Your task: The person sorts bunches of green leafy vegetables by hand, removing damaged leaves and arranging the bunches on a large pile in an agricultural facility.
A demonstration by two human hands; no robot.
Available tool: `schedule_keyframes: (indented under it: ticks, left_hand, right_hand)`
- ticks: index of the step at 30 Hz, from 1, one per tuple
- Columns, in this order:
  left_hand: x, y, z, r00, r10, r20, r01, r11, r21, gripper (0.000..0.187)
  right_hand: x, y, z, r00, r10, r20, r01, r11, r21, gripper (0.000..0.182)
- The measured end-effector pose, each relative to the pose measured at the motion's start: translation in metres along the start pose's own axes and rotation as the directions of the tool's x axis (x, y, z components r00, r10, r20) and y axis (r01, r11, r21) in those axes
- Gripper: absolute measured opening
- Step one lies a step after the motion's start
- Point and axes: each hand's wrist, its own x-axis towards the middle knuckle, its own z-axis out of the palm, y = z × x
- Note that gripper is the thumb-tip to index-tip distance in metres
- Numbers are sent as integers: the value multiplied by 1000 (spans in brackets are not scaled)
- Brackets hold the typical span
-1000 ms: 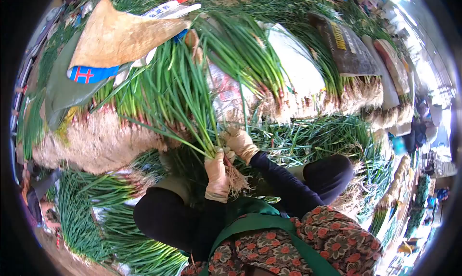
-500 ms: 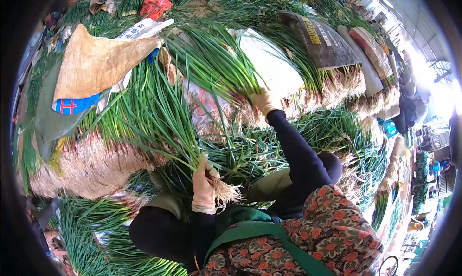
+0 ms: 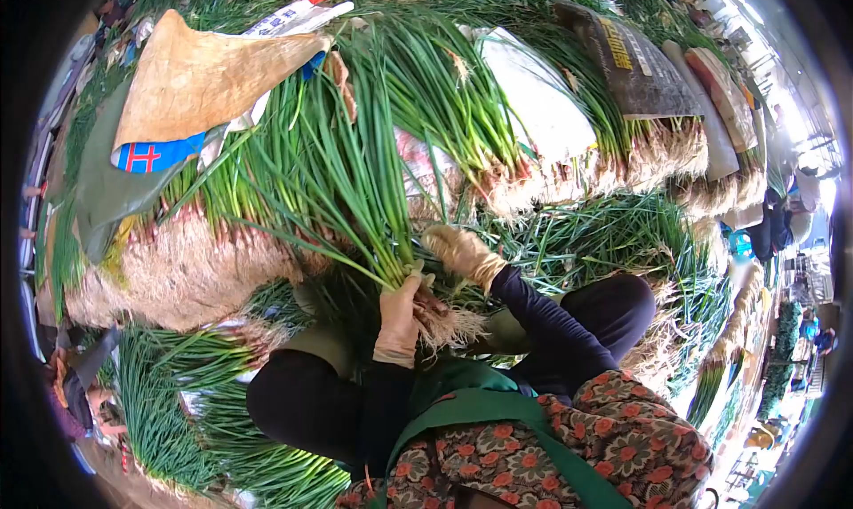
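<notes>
Now that the right hand (image 3: 462, 253) is back from the stalk pile (image 3: 480, 140), the green-onion bunch (image 3: 384, 258) pinched in the left hand (image 3: 398, 321), just past the green apron (image 3: 462, 378), looks fuller; right fingers curled, can't tell if holding anything.

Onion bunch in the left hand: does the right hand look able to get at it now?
Probably yes: the right hand is just beside the onion bunch, and nothing visible seems between them.
</notes>
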Motion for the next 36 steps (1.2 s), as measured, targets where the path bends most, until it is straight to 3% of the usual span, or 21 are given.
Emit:
schedule_keyframes:
  ticks: [1,3,6,9,10,11,13,16,17,18,19,20,22,24,26,29,30,31,33,35,36]
  left_hand:
    - [-1,2,7,997,58,-57,-52,993,105,18]
    - [-4,4,12,997,-32,-76,48,974,222,15]
    - [-2,-11,3,996,51,-76,-25,951,309,18]
    - [1,-18,-2,962,229,-152,-181,945,273,14]
    - [-2,-9,-1,960,216,-181,-149,934,324,14]
    - [3,-14,-7,952,259,-164,-200,930,307,14]
    - [14,-24,-12,928,348,-135,-305,916,261,15]
    - [13,-30,-15,941,315,-119,-249,889,385,13]
    - [9,-24,-8,938,327,-112,-255,874,414,13]
    - [4,-17,-5,971,192,-139,-130,921,367,10]
    - [0,-12,-3,977,161,-143,-115,952,284,11]
    - [-2,-9,-3,980,129,-149,-98,975,197,11]
    - [2,-13,-10,993,83,-85,-80,996,37,12]
    - [-10,-6,-9,997,71,-37,-73,996,-45,18]
    - [-13,3,-4,998,52,32,-48,993,-106,23]
    - [-17,2,2,992,-46,114,58,992,-111,28]
    - [-16,-1,6,992,-95,88,104,989,-104,29]
    - [-15,-2,9,988,-144,60,149,984,-96,29]
    - [-16,0,6,990,-118,74,120,992,-36,25]
    - [-14,-2,2,998,-56,25,56,998,-13,23]
    - [-14,-4,2,1000,5,7,-4,994,-109,20]
  right_hand:
    - [9,8,-1,945,-294,-141,249,930,-269,45]
    - [9,-34,-2,968,-206,-143,132,904,-407,46]
    - [12,-46,13,976,-173,-132,40,737,-675,40]
    - [-1,-32,17,978,-207,20,164,703,-692,36]
    - [0,-9,21,980,-197,26,166,740,-652,35]
    - [-7,-7,17,937,-325,129,335,731,-594,39]
    - [-9,-13,13,989,-126,77,147,895,-422,34]
    - [-6,-34,15,999,-47,10,47,891,-451,38]
    - [-6,-33,19,993,-114,37,118,864,-490,42]
    - [0,-10,30,968,-249,27,228,830,-509,39]
    - [-1,-12,36,926,-377,24,332,782,-528,36]
    - [-18,-31,26,957,-290,11,261,844,-469,34]
    - [-1,30,30,940,-291,-181,211,908,-361,35]
    - [-5,59,12,965,-146,-216,45,909,-415,37]
    - [-6,80,-6,994,96,-49,-107,816,-567,47]
    - [-18,61,-1,987,-161,30,162,935,-316,52]
    - [-9,49,5,998,-62,32,62,998,6,52]
    - [-2,42,14,992,-111,-64,117,989,86,42]
    - [-2,-5,17,996,-83,21,86,978,-188,31]
    - [-9,-18,24,965,-248,-89,198,905,-376,25]
    - [-9,-12,30,955,-225,-191,154,931,-330,24]
